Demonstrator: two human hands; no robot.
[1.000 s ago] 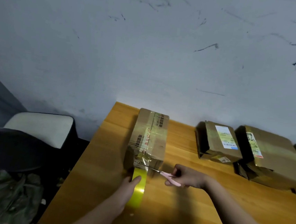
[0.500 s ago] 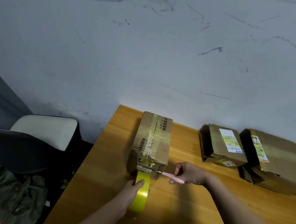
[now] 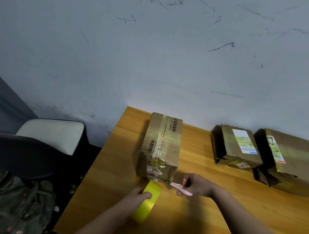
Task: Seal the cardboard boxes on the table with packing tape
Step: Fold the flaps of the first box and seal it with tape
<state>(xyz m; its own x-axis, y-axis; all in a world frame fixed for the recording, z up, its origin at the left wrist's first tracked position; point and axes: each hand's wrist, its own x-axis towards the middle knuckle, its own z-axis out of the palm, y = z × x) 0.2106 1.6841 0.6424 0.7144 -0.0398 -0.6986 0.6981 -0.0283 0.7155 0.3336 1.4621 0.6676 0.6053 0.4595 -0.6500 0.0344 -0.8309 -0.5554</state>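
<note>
We find the long cardboard box (image 3: 161, 145) lying lengthwise on the wooden table (image 3: 216, 207), its near end face turned toward us, with glossy tape running along its top seam and down that face. Our left hand (image 3: 134, 197) grips the roll of yellow packing tape (image 3: 146, 201), fingers curled over its outer band, and holds it just off the bottom of the near face. Our right hand (image 3: 197, 185) is curled round the pink scissors (image 3: 180, 188), whose blades point left toward the box's lower right corner; we cannot tell whether the blades are parted or whether any strip runs between roll and box. In our judgement the step in hand is finishing the strip on this end face. To do it well, any free tail should be pressed flat onto the cardboard with no lifted corner, rubbed down firmly over the seam and the edge, with the scissors kept clear of the pressing fingers. Two further boxes, the nearer labelled box (image 3: 238, 149) and the far box (image 3: 292, 162), sit well apart to the right against the wall; whether their seams are taped we cannot judge. A chair (image 3: 50, 133) stands left of the table.
</note>
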